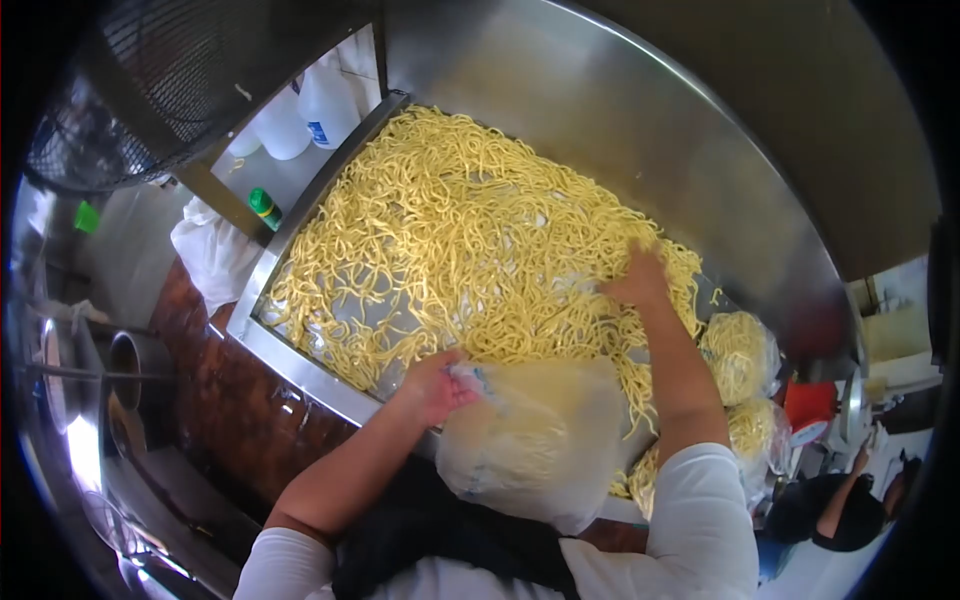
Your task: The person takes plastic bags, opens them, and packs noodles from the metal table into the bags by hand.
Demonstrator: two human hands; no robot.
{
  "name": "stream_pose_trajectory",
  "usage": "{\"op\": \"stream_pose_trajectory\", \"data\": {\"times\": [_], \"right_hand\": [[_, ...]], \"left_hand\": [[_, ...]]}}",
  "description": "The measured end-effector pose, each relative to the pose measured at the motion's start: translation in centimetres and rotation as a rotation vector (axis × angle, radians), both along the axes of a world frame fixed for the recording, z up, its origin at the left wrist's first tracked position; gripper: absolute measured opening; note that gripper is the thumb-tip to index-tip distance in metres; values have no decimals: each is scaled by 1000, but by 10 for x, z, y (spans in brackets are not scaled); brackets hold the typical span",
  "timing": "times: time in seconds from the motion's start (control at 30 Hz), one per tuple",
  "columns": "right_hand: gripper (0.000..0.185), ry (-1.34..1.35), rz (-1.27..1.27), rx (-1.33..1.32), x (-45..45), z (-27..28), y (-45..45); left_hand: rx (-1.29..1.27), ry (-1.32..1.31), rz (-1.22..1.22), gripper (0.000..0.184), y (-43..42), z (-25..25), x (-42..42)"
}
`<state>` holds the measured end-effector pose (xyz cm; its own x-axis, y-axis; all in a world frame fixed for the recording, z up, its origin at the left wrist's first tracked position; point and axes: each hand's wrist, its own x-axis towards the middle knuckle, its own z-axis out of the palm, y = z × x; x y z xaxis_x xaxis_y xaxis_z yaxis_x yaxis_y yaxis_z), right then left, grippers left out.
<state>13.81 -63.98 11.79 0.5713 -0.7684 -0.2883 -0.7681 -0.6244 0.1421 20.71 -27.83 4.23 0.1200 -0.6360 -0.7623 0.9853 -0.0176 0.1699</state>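
Observation:
Thick yellow noodles (450,220) lie spread in a loose layer over a metal tray table (295,358). My left hand (440,388) grips the rim of a translucent plastic bag (535,440) at the table's near edge, fingers closed on it. Some noodles show through the bag's wall. My right hand (640,278) is on the noodles at the right side, its fingers spread and partly blurred. Filled clear bags of noodles (738,355) stand to the right of my right forearm.
White plastic jugs (328,105) and a green container (264,207) are at the upper left. A white bag (212,255) hangs beside the table. A fan (120,90) stands at the upper left. Another person (835,508) is at the lower right, near a red object (808,403).

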Motion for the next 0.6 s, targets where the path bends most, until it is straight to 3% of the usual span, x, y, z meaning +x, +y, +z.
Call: {"op": "stream_pose_trajectory", "data": {"times": [0.03, 0.1, 0.17, 0.23, 0.3, 0.37, 0.4, 0.43, 0.5, 0.53, 0.6], "right_hand": [[106, -4, 4, 0, -9, -9, -18], [106, -308, -150, 108, -23, -43, -42], [97, -290, -157, 73, -7, -58, -46], [73, -623, -88, 717, 2, -62, -37], [68, -610, -188, 641, 8, -40, 23], [53, -525, 149, 922, -8, -42, 65], [51, -315, 208, 891, -17, -2, 116], [40, -93, 284, 1228, -31, -66, 124], [31, -739, -274, 1880, -45, 12, 191], [31, -745, -279, 1874, -62, -19, 189], [20, -561, 684, 1664, -96, -99, 163]], "left_hand": [[0, -4, 4, 28, -5, 0, 1], [-3, 25, -31, 28, -10, 0, -3], [-20, -2, -60, 27, -14, 0, -4], [-41, -27, -100, 27, -17, -1, -4], [-89, -55, -65, 25, -20, -4, 4], [-101, -58, -58, 23, -23, -3, 18], [-112, -60, -48, 21, -27, -3, 23], [-115, -55, -61, 21, -34, -6, 28], [-117, -176, -173, 16, -46, -13, 33], [-121, -174, -181, 16, -49, -5, 29], [-42, -260, -226, 16, -55, 20, 19]]}}
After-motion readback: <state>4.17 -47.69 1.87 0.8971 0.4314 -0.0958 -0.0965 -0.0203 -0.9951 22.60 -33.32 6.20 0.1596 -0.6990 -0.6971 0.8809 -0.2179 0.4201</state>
